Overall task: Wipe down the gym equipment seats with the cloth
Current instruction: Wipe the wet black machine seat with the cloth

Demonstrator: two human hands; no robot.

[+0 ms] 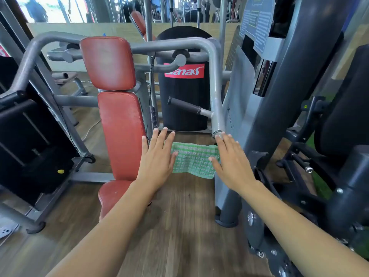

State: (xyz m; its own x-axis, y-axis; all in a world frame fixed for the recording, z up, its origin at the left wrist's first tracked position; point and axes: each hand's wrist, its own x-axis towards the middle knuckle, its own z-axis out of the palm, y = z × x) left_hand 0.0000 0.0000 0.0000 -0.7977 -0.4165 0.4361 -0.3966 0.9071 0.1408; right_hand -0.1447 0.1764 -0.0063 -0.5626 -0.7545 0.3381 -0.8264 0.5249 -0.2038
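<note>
The left hand point(157, 156) and right hand point(231, 162) hold the green cloth point(193, 160) spread between them, thumbs pinching its edges, fingers point(162, 136) splayed, just right of the red seat point(111, 193).

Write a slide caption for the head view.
Left hand and right hand hold a green patterned cloth beside the red padded seat.

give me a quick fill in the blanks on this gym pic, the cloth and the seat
1. The cloth held between the left hand and the right hand is ____ and white.
2. The padding of the backrest is ____.
3. The backrest stands nearer the ____ hand.
4. The floor is laid in ____ planks.

Missing words: green; red; left; wood
</note>
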